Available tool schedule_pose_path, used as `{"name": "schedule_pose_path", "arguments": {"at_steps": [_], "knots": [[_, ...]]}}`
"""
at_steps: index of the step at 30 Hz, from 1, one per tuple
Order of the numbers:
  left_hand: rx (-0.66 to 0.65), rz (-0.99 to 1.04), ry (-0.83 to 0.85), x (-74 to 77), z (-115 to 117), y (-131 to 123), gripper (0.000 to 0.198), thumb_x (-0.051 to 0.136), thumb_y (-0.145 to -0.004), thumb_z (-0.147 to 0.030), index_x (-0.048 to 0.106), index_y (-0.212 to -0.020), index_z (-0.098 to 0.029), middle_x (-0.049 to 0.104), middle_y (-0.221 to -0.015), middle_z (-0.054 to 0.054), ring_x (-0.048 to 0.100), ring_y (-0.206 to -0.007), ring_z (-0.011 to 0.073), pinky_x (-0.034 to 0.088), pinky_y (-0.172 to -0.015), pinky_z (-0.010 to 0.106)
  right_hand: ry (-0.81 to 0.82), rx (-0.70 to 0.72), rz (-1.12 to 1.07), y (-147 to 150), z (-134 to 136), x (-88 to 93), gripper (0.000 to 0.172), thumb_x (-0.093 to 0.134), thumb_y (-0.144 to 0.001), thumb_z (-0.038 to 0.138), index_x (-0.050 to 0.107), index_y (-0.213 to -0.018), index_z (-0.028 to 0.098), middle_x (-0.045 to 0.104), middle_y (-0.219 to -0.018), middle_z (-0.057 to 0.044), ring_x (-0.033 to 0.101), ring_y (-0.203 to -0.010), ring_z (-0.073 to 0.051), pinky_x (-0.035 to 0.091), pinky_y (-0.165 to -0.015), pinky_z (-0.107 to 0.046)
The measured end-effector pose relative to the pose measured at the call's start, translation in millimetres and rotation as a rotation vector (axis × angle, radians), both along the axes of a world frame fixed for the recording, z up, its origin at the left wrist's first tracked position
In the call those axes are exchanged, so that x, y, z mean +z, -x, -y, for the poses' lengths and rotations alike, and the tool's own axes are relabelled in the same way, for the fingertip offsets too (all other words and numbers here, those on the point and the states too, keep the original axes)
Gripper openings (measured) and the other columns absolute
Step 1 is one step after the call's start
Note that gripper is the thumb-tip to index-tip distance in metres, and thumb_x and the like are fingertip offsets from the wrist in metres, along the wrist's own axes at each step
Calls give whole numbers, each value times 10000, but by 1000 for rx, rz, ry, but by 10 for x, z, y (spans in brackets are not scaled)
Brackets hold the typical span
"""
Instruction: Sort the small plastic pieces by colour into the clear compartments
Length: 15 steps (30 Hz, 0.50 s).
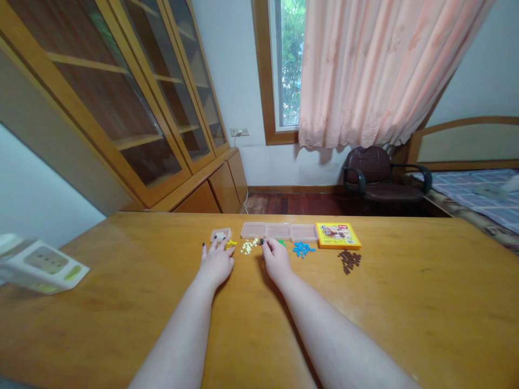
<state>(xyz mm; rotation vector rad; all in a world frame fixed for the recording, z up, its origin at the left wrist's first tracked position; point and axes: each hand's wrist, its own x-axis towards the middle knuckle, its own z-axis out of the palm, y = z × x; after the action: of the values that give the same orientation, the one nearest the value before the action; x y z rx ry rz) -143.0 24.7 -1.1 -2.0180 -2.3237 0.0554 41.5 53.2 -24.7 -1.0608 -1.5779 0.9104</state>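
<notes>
My left hand [217, 266] lies with its fingers spread at the near edge of a small clear tray [213, 234] that has pale bits in it. Bright yellow pieces [231, 243] are beside its fingertips, partly covered by them. My right hand [278, 260] is closed in a pinch, thumb against forefinger; what sits between them is too small to make out. Just left of that pinch is a scatter of cream-coloured pieces [247, 247]. Green pieces [281, 243] show partly behind the right hand, and a heap of small blue pieces [302, 249] lies to its right.
Clear shallow trays [278, 231] stand in a row behind the pieces. A yellow box [338, 236] adjoins them on the right, with brown pieces [348, 260] in front. At the table's left is a white object [48, 267]. A chair [371, 173] stands beyond the table.
</notes>
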Motion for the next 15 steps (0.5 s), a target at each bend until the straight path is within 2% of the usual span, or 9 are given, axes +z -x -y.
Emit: {"name": "schedule_pose_path", "arguments": {"at_steps": [3, 5, 8, 9, 11, 13, 15], "knots": [[4, 32, 49, -24, 23, -85, 449, 411, -824, -283, 562, -1246, -317, 405, -1435, 48, 241, -1364, 325, 111, -1082, 610, -15, 5, -9, 7, 5, -4, 282, 414, -870, 352, 619, -773, 184, 585, -665, -9, 508, -647, -158, 349, -587, -240], [-49, 80, 54, -31, 21, -118, 427, 409, -842, -314, 560, -1241, -345, 421, -1425, 33, 233, -1370, 310, 115, -1095, 584, -19, 9, -17, 11, 8, -5, 280, 415, -870, 351, 618, -775, 183, 588, -668, -9, 506, -643, -156, 349, -583, -237], [-179, 160, -28, -46, -30, -78, 414, 390, -867, -322, 550, -1248, -339, 415, -1429, 10, 264, -1365, 245, 170, -1123, 477, -18, 11, -14, 10, 8, -5, 271, 410, -868, 335, 615, -778, 182, 592, -671, -9, 502, -640, -155, 348, -583, -237], [-183, 178, -77, -57, -58, -37, 429, 376, -874, -313, 525, -1276, -315, 396, -1442, 13, 271, -1363, 223, 188, -1127, 438, -18, 11, -9, 9, 7, -5, 266, 410, -867, 327, 614, -776, 182, 593, -674, -9, 502, -642, -155, 348, -589, -239], [-91, 196, -167, -90, -120, 74, 477, 346, -885, -290, 437, -1353, -256, 334, -1477, 34, 260, -1368, 202, 194, -1131, 412, -21, 9, 4, 6, 5, -7, 259, 413, -862, 319, 611, -766, 181, 595, -679, -9, 500, -647, -156, 349, -601, -242], [58, 208, -193, -132, -170, 188, 516, 312, -899, -298, 339, -1410, -234, 268, -1505, 44, 204, -1389, 226, 154, -1130, 480, -17, 11, 13, 3, 3, -12, 258, 418, -860, 320, 606, -754, 180, 587, -669, -6, 497, -644, -156, 344, -599, -242], [149, 227, -145, -172, -195, 265, 523, 274, -913, -345, 302, -1426, -249, 243, -1513, 35, 151, -1401, 264, 111, -1110, 566, -12, 16, 16, 1, 3, -18, 255, 420, -857, 320, 606, -755, 178, 581, -662, -5, 495, -642, -157, 337, -593, -242]]}}
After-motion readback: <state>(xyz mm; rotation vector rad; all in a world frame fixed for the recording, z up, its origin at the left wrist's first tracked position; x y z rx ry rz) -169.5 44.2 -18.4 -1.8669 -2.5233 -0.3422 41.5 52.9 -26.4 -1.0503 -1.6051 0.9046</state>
